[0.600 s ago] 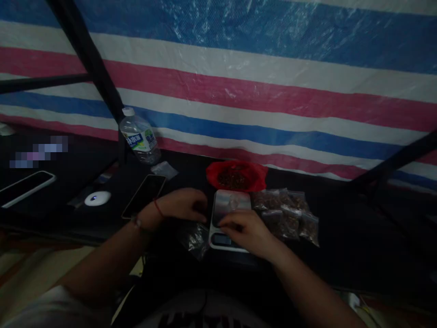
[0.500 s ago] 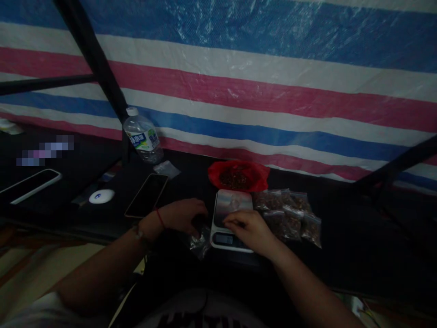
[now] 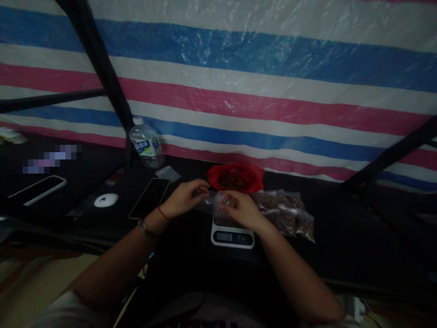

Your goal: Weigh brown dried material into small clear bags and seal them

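Observation:
My left hand [image 3: 184, 198] and my right hand [image 3: 239, 209] are raised together above a small digital scale [image 3: 232, 236] on the dark table. Both pinch a small clear plastic bag [image 3: 215, 202] stretched between them. Just behind the bag lies a red plastic bag [image 3: 254, 177] opened out and heaped with dark brown bits. To the right of the scale lie several small clear bags [image 3: 287, 214] filled with the same brown bits.
A water bottle [image 3: 146, 146] stands at the back left beside a black pole [image 3: 102, 68]. A phone [image 3: 150, 197], a white round puck [image 3: 106, 200] and another phone [image 3: 37, 190] lie to the left. A striped tarp [image 3: 273, 91] hangs behind.
Both hands rose from the table beside the scale and came together above it, lifting the clear bag that lay at the scale's left. The view tilted down slightly.

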A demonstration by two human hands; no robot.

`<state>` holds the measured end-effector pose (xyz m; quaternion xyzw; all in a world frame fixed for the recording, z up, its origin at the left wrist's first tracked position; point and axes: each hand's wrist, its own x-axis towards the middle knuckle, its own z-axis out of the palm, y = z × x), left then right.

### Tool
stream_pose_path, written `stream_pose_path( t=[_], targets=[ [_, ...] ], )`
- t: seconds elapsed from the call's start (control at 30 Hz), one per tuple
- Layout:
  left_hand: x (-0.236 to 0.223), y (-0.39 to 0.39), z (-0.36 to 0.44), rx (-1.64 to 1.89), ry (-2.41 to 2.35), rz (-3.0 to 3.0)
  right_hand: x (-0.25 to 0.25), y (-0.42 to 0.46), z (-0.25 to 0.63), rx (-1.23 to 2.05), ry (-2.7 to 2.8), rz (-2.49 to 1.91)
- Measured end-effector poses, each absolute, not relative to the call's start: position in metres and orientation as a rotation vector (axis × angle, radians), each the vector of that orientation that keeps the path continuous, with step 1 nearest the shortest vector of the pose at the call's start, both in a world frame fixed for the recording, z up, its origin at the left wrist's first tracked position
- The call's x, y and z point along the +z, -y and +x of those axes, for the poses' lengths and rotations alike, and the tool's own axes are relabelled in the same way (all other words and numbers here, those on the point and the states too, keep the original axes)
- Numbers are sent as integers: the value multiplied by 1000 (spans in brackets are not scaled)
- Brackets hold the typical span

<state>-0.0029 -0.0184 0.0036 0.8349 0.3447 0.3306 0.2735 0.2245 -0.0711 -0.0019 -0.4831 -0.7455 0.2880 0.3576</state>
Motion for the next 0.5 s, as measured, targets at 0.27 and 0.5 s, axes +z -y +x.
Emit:
stream_pose_path(
  t=[0.27, 0.5],
  targets=[
    [15, -15, 37, 1416, -1094, 2365, 2, 31, 246, 863, 1744, -1175],
    [-16, -13, 68, 995, -770, 2673, -21, 26, 243, 413, 1687, -1188]
  ],
)
